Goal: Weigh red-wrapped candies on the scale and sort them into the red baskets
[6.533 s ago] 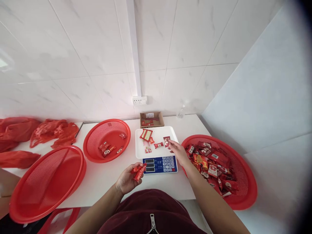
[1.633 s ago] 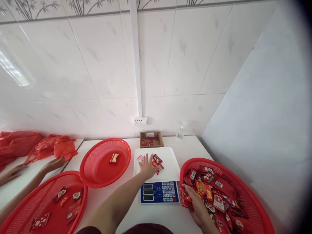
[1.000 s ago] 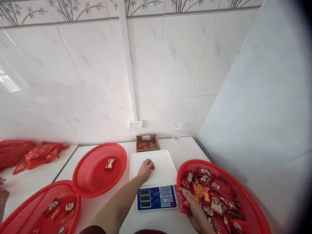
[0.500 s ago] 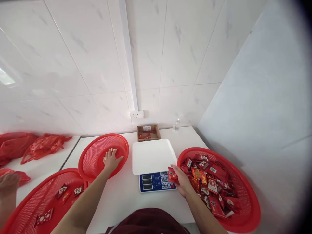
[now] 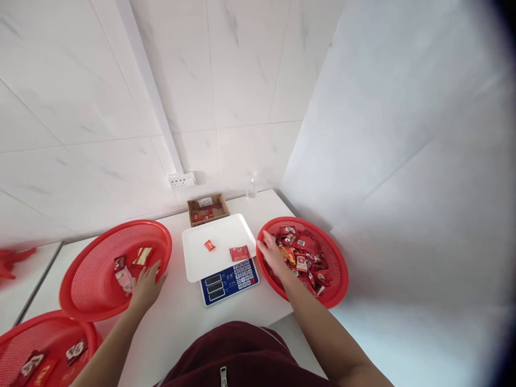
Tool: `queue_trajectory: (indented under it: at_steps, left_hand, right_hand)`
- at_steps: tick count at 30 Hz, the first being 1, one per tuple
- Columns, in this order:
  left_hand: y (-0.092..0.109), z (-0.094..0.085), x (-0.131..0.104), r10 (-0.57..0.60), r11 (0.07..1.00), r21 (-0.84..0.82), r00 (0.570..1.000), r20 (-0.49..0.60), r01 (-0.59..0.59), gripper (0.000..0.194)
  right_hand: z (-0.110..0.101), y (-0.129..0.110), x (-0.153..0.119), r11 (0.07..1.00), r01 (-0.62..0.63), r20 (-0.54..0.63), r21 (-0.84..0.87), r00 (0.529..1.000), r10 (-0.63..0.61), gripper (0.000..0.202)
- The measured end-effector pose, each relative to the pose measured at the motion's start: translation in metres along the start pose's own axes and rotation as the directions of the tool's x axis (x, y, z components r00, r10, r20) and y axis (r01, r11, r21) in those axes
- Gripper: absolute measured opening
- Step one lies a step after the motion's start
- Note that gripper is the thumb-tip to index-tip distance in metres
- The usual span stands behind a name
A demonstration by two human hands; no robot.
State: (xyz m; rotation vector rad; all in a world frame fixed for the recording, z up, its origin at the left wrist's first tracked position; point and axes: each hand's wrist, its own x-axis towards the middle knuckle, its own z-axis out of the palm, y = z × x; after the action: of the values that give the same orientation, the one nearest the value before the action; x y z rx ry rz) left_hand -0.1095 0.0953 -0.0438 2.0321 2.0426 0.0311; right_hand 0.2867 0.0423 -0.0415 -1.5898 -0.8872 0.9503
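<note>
My left hand (image 5: 145, 291) is at the near right side of a red mesh basket (image 5: 86, 269), fingers spread and nothing visible in them. Inside that basket lie several wrapped packets, including a pink one (image 5: 124, 279) and a cream-yellow one (image 5: 142, 256). With its fingers apart, my right hand (image 5: 272, 255) reaches over the left rim of another red basket (image 5: 341, 274), heaped with red snack packets (image 5: 306, 246). Between the baskets stands a digital scale (image 5: 230, 285) with a white pan (image 5: 226, 230). On the pan are a small red-orange packet (image 5: 209, 245) and a larger red packet (image 5: 239, 253).
A third red basket (image 5: 44, 326) with a few packets stands at the front left. Behind the scale are a cardboard box (image 5: 213, 219) and a clear bottle (image 5: 251, 189), close to the tiled wall. Red plastic (image 5: 12, 262) lies far left.
The view has swung right. My right hand has let go of a red packet and moved to the right basket. Two packets now lie on the pan, and several in the left basket.
</note>
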Motion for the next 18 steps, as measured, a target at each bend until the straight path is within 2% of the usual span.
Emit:
queue_trajectory:
  at_steps: [1,3,4,6,8,11,14,16,18]
  left_hand:
    - [0.000,0.002,-0.002,0.009,1.000,-0.011,0.999,-0.035,-0.009,0.054]
    - [0.004,0.006,-0.005,0.021,0.999,-0.031,0.994,-0.104,-0.024,0.052]
    - [0.007,0.008,-0.007,0.027,0.999,-0.042,0.991,-0.131,-0.033,0.052]
    - [0.016,0.012,-0.009,0.048,0.996,-0.064,0.985,-0.163,-0.059,0.051]
    - [0.026,0.015,-0.011,0.080,0.992,-0.087,0.983,-0.165,-0.095,0.049]
    - [0.042,0.022,-0.012,0.139,0.980,-0.120,0.981,-0.138,-0.156,0.046]
    - [0.055,0.029,-0.014,0.198,0.962,-0.166,0.973,-0.122,-0.216,0.045]
    - [0.060,0.034,-0.017,0.236,0.945,-0.201,0.963,-0.130,-0.258,0.046]
    - [0.062,0.037,-0.020,0.271,0.925,-0.239,0.953,-0.135,-0.297,0.046]
  right_hand:
    - [-0.022,0.008,0.002,0.984,0.007,-0.104,-0.179,0.994,-0.026,0.064]
    - [-0.066,0.028,0.002,0.883,-0.053,-0.234,-0.467,0.970,-0.066,0.065]
    - [-0.086,0.038,0.001,0.817,-0.137,-0.296,-0.561,0.954,-0.043,0.067]
    - [-0.114,0.057,-0.005,0.671,-0.353,-0.377,-0.653,0.919,0.117,0.076]
    - [-0.127,0.072,-0.012,0.558,-0.428,-0.370,-0.711,0.902,0.222,0.083]
    - [-0.128,0.081,-0.017,0.490,-0.397,-0.348,-0.776,0.918,0.192,0.078]
    - [-0.127,0.077,-0.015,0.541,-0.358,-0.371,-0.761,0.924,0.089,0.062]
    - [-0.131,0.073,-0.012,0.659,-0.317,-0.370,-0.682,0.927,0.064,0.055]
    - [-0.136,0.069,-0.010,0.812,-0.277,-0.373,-0.514,0.924,0.080,0.052]
